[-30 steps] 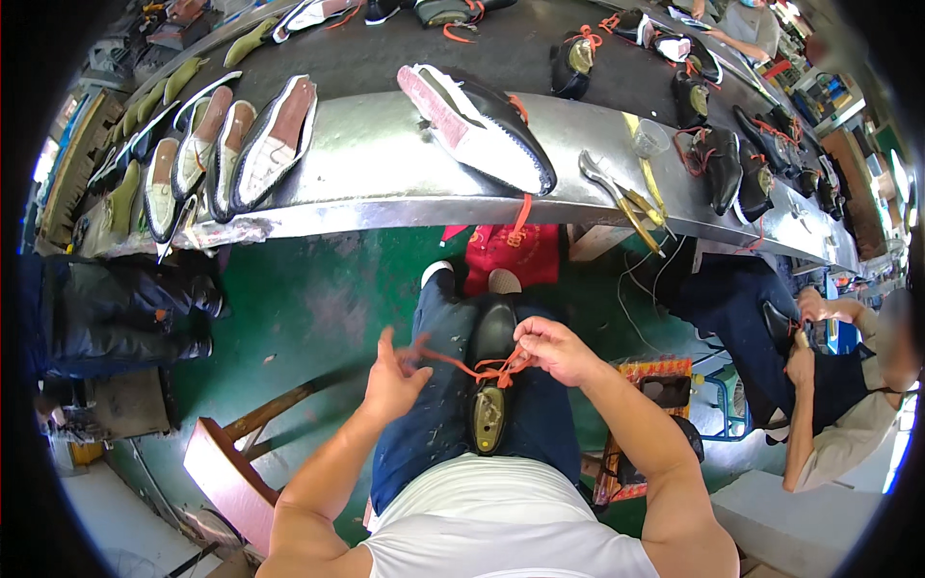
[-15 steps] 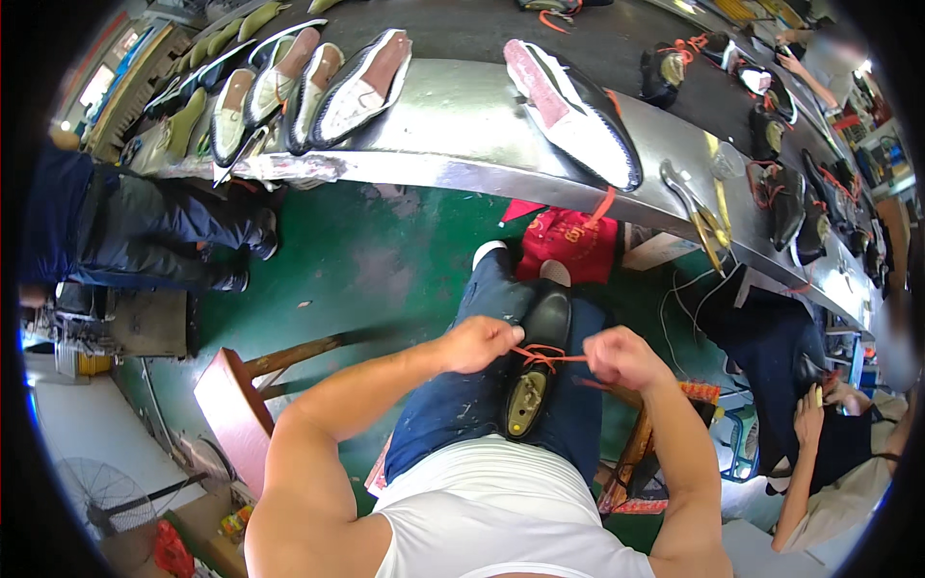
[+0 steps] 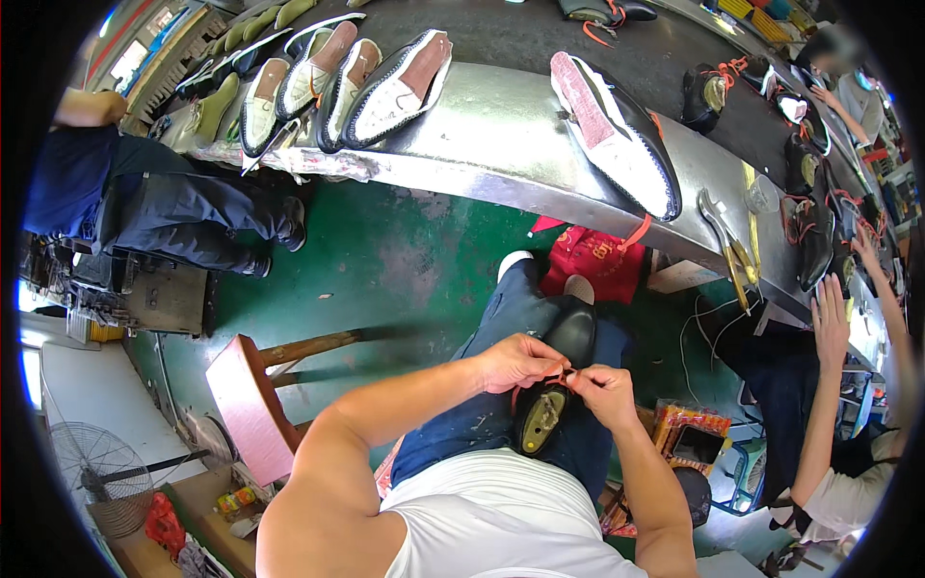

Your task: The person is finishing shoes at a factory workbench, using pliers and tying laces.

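A black shoe lies between my thighs with its toe pointing away from me. The dark top of a shoe last fills its opening. Over the shoe, my left hand and my right hand almost meet at the fingertips. Both are closed in a pinch on the orange-red lace, of which only short bits show between and below the fingers.
On the metal-edged bench ahead lie a white-lined shoe upper, several similar uppers at left and pincers. A red bag is on the green floor. A pink-topped stool stands left. Co-workers are on both sides.
My hands have come together over the shoe; before, they were apart with the lace stretched between them. The co-worker at right has raised a hand toward the bench. The whole view has shifted slightly.
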A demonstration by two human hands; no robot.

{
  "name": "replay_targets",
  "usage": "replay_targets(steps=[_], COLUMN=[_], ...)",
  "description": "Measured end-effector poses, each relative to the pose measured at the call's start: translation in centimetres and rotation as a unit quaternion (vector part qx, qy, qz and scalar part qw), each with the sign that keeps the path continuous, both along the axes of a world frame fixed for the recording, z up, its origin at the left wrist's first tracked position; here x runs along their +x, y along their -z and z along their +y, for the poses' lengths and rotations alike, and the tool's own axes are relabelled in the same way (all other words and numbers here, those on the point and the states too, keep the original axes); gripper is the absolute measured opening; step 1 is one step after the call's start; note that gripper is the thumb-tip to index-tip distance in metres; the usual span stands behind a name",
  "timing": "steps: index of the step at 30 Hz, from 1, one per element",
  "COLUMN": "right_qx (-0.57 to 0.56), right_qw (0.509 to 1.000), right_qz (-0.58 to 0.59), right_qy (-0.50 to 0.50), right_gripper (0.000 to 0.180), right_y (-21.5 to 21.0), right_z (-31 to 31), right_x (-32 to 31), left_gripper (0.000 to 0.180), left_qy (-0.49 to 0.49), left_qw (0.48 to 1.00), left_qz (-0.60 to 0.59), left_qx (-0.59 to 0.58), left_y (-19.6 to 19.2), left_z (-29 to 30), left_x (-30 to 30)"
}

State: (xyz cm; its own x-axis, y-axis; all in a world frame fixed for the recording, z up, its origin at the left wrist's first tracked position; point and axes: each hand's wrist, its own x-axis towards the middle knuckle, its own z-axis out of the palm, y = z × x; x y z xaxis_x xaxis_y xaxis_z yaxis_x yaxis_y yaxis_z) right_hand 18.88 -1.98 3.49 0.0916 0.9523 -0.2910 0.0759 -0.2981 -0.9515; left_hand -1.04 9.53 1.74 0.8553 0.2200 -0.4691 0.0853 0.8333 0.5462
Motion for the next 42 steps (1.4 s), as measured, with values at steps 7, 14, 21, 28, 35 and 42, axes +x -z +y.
replay_targets(steps=[7,14,21,28,35,42], right_qx=[-0.120,-0.156,-0.136,-0.021,0.256,0.265], right_qw=[0.988,0.978,0.988,1.000,0.852,0.800], right_qz=[-0.035,-0.039,0.007,-0.021,-0.455,-0.537], right_qy=[-0.094,-0.133,-0.067,0.004,0.042,0.030], right_gripper=[0.022,0.029,0.025,0.021,0.015,0.014], right_y=[-3.5,-3.7,-2.4,-0.7,-1.9,-1.2], right_z=[1.7,2.0,1.0,-0.6,-2.5,-1.0], right_x=[0.8,1.1,0.4,-0.4,2.8,2.6], left_gripper=[0.015,0.016,0.021,0.010,0.012,0.016], left_qy=[-0.049,-0.046,-0.066,-0.022,0.176,0.182], left_qw=[0.980,0.911,0.741,0.945,0.968,0.981], left_qz=[0.037,0.002,0.073,-0.093,0.080,-0.023], left_qx=[0.192,0.410,0.664,0.314,0.159,0.069], left_y=[-1.3,-1.2,-3.3,0.6,0.9,-2.3], left_z=[-1.1,-1.4,-2.1,0.5,2.8,0.9], left_x=[1.6,1.9,2.7,2.6,-2.9,-2.7])
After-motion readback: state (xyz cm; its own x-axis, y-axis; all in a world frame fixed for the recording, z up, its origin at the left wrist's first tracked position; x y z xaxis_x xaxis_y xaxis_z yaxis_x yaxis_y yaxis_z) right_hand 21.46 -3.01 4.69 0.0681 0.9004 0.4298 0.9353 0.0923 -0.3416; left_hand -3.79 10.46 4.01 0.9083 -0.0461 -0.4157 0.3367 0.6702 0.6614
